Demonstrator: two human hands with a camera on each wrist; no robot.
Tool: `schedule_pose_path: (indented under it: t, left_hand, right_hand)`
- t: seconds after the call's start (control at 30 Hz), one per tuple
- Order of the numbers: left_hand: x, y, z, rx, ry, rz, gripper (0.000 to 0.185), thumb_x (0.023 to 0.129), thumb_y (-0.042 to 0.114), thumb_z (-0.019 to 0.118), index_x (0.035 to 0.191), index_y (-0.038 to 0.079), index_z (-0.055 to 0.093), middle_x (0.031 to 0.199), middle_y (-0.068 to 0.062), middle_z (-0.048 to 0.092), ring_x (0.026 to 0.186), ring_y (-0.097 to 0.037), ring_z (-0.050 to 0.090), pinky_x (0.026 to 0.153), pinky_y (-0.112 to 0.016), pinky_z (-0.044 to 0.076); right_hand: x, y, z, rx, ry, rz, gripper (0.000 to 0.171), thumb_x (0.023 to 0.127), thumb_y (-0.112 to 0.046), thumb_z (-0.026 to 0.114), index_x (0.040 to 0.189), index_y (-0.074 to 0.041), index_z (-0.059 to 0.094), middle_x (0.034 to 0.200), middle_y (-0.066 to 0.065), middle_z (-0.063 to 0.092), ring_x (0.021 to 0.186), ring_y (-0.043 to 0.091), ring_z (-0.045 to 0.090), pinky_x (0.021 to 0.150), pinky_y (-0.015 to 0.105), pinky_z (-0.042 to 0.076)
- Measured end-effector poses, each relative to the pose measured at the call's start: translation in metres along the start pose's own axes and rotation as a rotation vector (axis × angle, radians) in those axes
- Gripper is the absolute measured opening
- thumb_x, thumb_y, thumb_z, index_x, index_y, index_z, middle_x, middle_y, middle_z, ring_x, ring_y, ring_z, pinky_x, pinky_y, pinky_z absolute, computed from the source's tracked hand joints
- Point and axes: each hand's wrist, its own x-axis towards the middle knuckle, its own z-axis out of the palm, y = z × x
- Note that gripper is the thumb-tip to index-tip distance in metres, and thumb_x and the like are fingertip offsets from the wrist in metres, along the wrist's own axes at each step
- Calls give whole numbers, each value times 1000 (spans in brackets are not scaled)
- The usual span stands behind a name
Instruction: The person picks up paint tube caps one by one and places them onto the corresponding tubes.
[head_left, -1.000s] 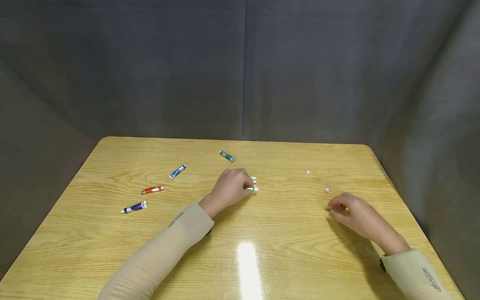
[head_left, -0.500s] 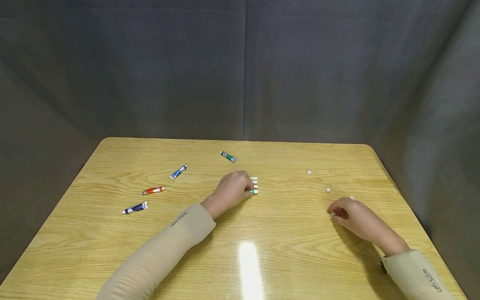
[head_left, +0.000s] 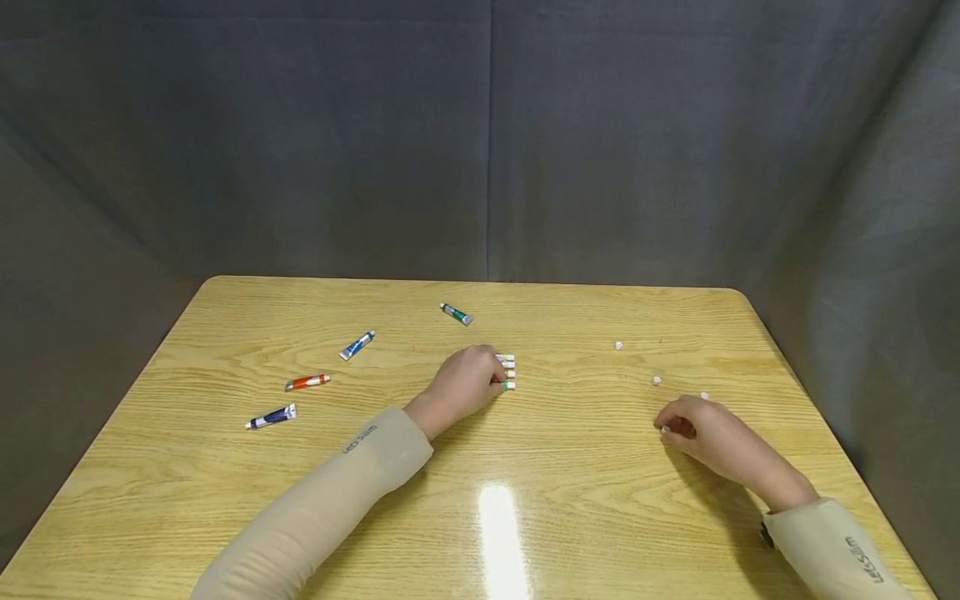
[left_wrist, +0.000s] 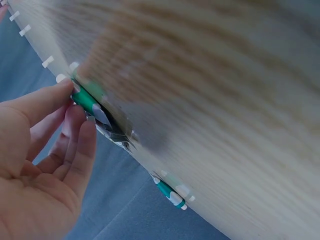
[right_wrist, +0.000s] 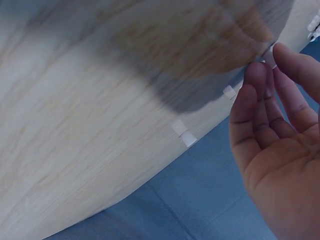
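My left hand [head_left: 491,379] lies on the middle of the table [head_left: 570,483] and pinches a green paint tube [left_wrist: 86,101] between thumb and fingers. This tube is the nearest one in a short row of tubes with white ends [head_left: 508,371]. In the left wrist view, the left hand [left_wrist: 74,102] hides most of the row. My right hand [head_left: 667,427] rests at the right, fingers loosely curled. Its thumb and forefinger tips meet on a small white cap [right_wrist: 270,54]. The right hand [right_wrist: 267,62] shows its palm to the right wrist camera.
Loose tubes lie on the left half: green [head_left: 456,313], blue [head_left: 356,344], red [head_left: 306,382], dark blue [head_left: 271,416]. Three small white caps [head_left: 618,345] [head_left: 656,381] [head_left: 703,396] lie just beyond my right hand. Grey cloth walls stand behind and beside the table.
My left hand drew the green tube back into line with the row. My right hand slid slightly toward me, uncovering a white cap behind it.
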Motion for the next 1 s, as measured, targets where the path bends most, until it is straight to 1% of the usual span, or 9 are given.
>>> schedule_pose_path:
  t: [0.17,0.47,0.67,0.87,1.0]
  left_hand:
    - [1,1,1,20,-2,-16,6,91,8,78,92,6,83,94,-8,73,87,-18,69,76,-29,60]
    - [3,2,3,41,5,-19,6,92,10,77,91,8,83,95,-6,73,88,-17,70,76,-28,60]
    - [2,2,2,49,13,-18,6,91,12,79,92,8,83,93,-6,72,85,-16,69,74,-27,58]
    - [1,1,-4,25,21,-34,9,90,15,80,96,9,83,94,-5,72,81,-12,66,71,-23,56]
    - [-1,-2,-10,34,35,-38,8,90,15,80,97,10,83,91,-4,70,75,-10,59,65,-24,50]
  right_hand:
    - [0,0,0,-4,4,-12,11,93,-7,73,103,-10,74,90,-7,67,77,-1,51,67,22,48]
    - [1,-1,0,-6,12,-26,11,92,-5,73,102,-10,75,91,-6,68,77,-2,52,67,22,49]
    - [2,-4,0,6,20,-53,10,91,-6,75,100,-11,75,90,-7,68,76,-4,52,67,21,49]
    - [3,-10,-3,9,48,-81,10,91,-6,75,99,-12,75,90,-7,68,77,-3,55,66,22,51]
    - [6,-15,-6,10,65,-79,8,93,-7,73,100,-10,74,91,-5,71,79,-1,59,67,23,53]
